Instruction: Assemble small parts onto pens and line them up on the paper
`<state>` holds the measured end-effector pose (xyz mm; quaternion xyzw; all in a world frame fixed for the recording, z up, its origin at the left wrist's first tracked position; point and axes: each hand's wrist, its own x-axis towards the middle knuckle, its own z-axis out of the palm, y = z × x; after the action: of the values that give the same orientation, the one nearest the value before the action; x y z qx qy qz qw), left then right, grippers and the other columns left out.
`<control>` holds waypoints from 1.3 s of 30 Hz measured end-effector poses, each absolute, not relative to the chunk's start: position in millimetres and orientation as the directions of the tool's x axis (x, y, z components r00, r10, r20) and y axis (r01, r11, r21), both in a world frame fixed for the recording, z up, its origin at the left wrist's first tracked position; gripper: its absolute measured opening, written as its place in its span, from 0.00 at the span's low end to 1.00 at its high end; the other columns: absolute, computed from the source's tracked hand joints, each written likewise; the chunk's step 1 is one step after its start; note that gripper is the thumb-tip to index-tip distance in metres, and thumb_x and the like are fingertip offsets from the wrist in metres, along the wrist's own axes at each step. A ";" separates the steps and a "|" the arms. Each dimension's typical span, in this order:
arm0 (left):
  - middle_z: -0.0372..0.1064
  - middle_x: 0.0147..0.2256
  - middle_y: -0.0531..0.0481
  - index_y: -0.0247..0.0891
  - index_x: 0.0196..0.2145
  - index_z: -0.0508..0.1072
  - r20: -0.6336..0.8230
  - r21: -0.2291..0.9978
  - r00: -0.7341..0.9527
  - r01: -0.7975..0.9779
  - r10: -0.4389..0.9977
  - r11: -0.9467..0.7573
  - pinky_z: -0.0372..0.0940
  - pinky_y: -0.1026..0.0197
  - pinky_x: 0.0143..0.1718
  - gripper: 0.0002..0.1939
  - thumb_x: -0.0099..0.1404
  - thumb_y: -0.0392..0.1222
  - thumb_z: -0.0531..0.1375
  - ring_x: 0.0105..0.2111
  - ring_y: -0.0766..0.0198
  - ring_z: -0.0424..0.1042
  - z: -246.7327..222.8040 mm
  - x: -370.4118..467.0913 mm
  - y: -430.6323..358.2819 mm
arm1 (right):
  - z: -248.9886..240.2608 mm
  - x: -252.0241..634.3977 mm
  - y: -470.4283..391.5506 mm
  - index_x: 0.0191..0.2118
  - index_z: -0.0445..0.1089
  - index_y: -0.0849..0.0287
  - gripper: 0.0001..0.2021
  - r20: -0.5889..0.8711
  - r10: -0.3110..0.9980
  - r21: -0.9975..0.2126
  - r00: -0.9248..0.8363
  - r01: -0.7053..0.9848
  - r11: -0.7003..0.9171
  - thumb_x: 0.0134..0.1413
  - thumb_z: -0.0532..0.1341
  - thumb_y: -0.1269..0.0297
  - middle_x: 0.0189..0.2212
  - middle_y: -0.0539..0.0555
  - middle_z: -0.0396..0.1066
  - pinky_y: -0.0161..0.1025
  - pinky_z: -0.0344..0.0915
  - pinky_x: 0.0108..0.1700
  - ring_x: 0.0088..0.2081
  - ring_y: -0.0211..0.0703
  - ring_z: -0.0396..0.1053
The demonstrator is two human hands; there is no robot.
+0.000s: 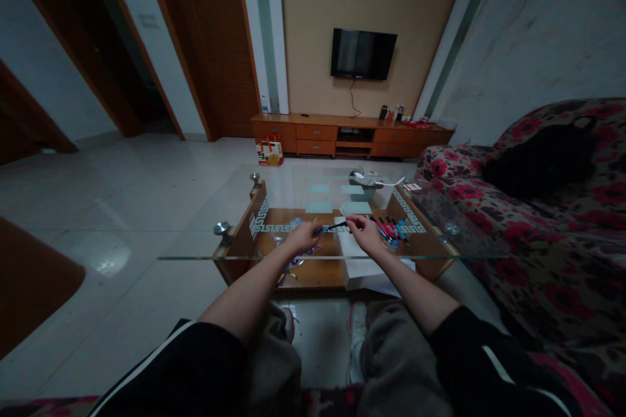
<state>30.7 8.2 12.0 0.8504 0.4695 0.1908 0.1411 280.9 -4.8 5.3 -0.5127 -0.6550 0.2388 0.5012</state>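
Note:
Above the glass tabletop (205, 234), a slim dark pen (336, 227) with a blue part spans the space between my two hands. My left hand (304, 238) is closed around its blue end. At the other end, my right hand (362, 233) pinches the dark tip between thumb and fingers. Whether that tip is a separate cap is too small to tell. Just right of my right hand lie several pens (390, 229) in a row, in red, black and blue. Clear plastic wrapping (278, 239) shows near my left hand.
A white box (359, 267) sits on the wooden shelf beneath the glass. Toward the table's far side is a bin (366, 194). A flowered sofa (454, 176) borders the right. Beyond stand a paper bag (270, 151), a low cabinet (313, 137) and a wall television (364, 54).

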 end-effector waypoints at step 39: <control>0.74 0.47 0.45 0.42 0.56 0.72 0.319 0.414 0.650 0.559 0.690 -0.718 0.65 0.61 0.48 0.23 0.63 0.32 0.56 0.45 0.59 0.72 25.9 43.7 -4.0 | 8.3 263.3 -19.4 0.35 0.78 0.57 0.16 0.324 0.915 -0.766 -0.241 0.500 0.403 0.59 0.61 0.50 0.30 0.53 0.78 0.37 0.67 0.38 0.33 0.43 0.74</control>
<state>43.7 -4.0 25.9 0.8973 0.3480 0.2324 0.1405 263.3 -19.4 8.3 -0.4771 -0.7416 0.2659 0.3895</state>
